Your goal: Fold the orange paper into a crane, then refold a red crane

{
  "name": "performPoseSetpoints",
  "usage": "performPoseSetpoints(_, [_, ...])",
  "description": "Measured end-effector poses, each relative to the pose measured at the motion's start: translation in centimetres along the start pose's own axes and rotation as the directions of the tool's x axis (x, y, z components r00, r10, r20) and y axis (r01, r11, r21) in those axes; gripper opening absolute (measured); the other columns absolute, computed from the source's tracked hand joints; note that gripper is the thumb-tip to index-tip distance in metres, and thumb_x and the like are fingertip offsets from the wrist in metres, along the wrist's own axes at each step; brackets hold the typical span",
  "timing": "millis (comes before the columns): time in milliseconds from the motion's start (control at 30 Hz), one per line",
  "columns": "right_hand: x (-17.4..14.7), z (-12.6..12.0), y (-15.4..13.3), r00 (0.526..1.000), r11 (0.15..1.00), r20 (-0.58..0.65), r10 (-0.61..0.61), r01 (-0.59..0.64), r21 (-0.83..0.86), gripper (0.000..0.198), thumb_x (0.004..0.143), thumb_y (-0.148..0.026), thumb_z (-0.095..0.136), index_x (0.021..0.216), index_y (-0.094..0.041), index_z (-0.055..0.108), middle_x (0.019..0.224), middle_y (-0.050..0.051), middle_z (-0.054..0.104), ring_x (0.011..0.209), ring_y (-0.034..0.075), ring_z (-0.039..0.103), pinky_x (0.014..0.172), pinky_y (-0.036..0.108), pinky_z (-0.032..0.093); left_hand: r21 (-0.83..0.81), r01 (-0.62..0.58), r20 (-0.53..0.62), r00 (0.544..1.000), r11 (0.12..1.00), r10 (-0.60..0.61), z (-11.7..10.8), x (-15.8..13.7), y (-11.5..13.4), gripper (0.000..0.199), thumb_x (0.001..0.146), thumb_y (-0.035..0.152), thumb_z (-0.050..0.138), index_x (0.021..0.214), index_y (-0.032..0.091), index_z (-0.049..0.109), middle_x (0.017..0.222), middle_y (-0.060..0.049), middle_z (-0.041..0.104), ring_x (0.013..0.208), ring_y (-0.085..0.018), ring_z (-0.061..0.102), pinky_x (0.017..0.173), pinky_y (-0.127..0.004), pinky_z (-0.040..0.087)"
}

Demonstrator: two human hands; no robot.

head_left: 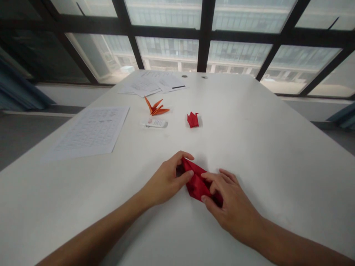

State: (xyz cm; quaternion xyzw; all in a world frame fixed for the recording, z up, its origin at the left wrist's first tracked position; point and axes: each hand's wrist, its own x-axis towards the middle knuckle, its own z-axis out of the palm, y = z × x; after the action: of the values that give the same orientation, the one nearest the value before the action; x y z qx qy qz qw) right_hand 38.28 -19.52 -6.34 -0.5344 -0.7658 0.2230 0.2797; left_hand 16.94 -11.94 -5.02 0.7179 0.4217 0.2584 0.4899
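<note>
A sheet of red origami paper [196, 184], partly folded, lies on the white table between my two hands. My left hand [169, 179] grips its upper left part, thumb on top and fingers curled round the far edge. On the right side, my right hand [229, 201] holds the paper between thumb and fingers, and the fingers hide its right end. Beyond the hands stands a small red paper crane [193, 120]. Farther left sits an orange folded-paper piece [155, 108] with long pointed arms.
A small white tube [155, 123] lies near the orange piece. One printed sheet [91, 129] is at the left, with several more papers [152, 83] at the far end. Two round inserts are set in the far tabletop [235, 96]. Dark-framed windows [205, 37] stand behind the table.
</note>
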Motion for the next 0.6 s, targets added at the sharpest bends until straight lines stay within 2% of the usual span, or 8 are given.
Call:
performPoseSetpoints(100, [0.11, -0.13, -0.18, 0.999, 0.999, 0.016, 0.046, -0.046, -0.002, 0.035, 0.09, -0.026, 0.069, 0.123, -0.024, 0.06, 0.088, 0.0, 0.071, 0.099, 0.025, 0.064, 0.111, 0.056, 0.034, -0.04, -0.005, 0.024, 1.0, 0.999, 0.006, 0.05, 0.08, 0.1, 0.037, 0.093, 0.028, 0.065, 0.127, 0.023, 0.051, 0.096, -0.003, 0.072, 0.083, -0.018, 0.067, 0.078, -0.032, 0.053])
performPoseSetpoints(200, [0.22, -0.3, -0.39, 0.997, 0.998, 0.05, 0.061, -0.061, 0.0, 0.01, 0.089, -0.029, 0.073, 0.096, -0.025, 0.067, 0.093, 0.002, 0.072, 0.102, 0.026, 0.06, 0.102, 0.051, 0.039, -0.037, -0.02, 0.026, 0.999, 0.999, 0.021, 0.06, 0.14, 0.11, 0.037, 0.093, 0.028, 0.065, 0.127, 0.024, 0.052, 0.094, -0.002, 0.072, 0.083, -0.018, 0.066, 0.078, -0.032, 0.052])
performPoseSetpoints(233, [0.24, -0.34, -0.48, 0.997, 0.998, 0.056, 0.058, -0.058, 0.0, 0.009, 0.089, -0.029, 0.074, 0.09, -0.024, 0.067, 0.094, 0.002, 0.072, 0.102, 0.026, 0.059, 0.101, 0.049, 0.039, -0.044, -0.021, 0.026, 0.999, 0.999, 0.022, 0.06, 0.15, 0.09, 0.035, 0.094, 0.027, 0.064, 0.127, 0.023, 0.052, 0.094, -0.002, 0.072, 0.083, -0.018, 0.066, 0.078, -0.032, 0.052])
performPoseSetpoints(433, [0.34, -0.19, -0.87, 0.997, 0.999, 0.069, 0.041, -0.039, -0.028, 0.007, 0.093, -0.033, 0.072, 0.089, -0.027, 0.071, 0.093, 0.0, 0.071, 0.102, 0.025, 0.057, 0.1, 0.05, 0.033, -0.06, -0.001, 0.015, 1.0, 0.998, 0.002, 0.34, 0.17, 0.15, 0.033, 0.094, 0.023, 0.061, 0.126, 0.023, 0.052, 0.093, -0.002, 0.072, 0.081, -0.017, 0.066, 0.076, -0.032, 0.05])
performPoseSetpoints(600, [0.37, -0.1, -0.89, 0.996, 0.997, 0.088, 0.023, -0.017, -0.075, 0.011, 0.097, -0.025, 0.064, 0.091, -0.029, 0.072, 0.091, 0.0, 0.068, 0.102, 0.023, 0.057, 0.098, 0.048, 0.033, -0.083, -0.014, -0.01, 1.0, 0.996, 0.014, 0.72, 0.26, 0.29, 0.03, 0.093, 0.024, 0.061, 0.122, 0.021, 0.054, 0.095, -0.003, 0.072, 0.085, -0.019, 0.066, 0.079, -0.034, 0.05])
